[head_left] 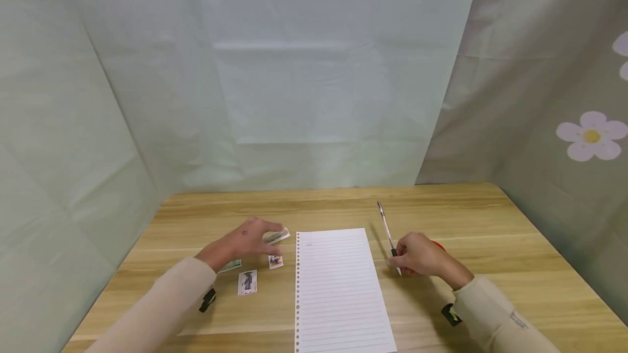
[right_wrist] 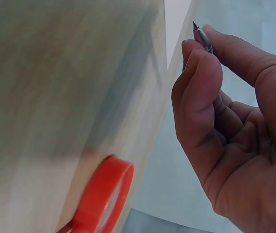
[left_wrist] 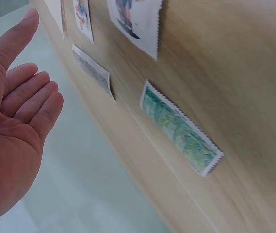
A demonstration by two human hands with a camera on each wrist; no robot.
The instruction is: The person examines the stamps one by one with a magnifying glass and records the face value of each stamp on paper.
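Lined loose-leaf paper (head_left: 338, 293) lies nearest the person, punched holes along its left edge, running lengthwise down the middle of the wooden table (head_left: 490, 222). Left of it, a stamp with a dark figure (head_left: 247, 281) lies closest to the table's front edge, a smaller stamp (head_left: 276, 261) sits a little farther back, and a long green stamp (left_wrist: 181, 128) lies partly under the left wrist. The left hand (head_left: 245, 242) hovers palm-down over these stamps with fingers straight and relaxed, holding nothing; a greyish stamp (head_left: 277, 236) lies just beyond its fingertips. Right of the paper, the right hand (head_left: 419, 255) curls its fingers and thumb around a pen (head_left: 387, 233), pinching it near the tip, with the barrel slanting up and away from the person. A red ring-shaped object (right_wrist: 104, 196) rests on the table just behind that hand. Pale green cloth (head_left: 314, 70) hangs behind the table, and cloth with white flowers (head_left: 591, 136) closes the right side.
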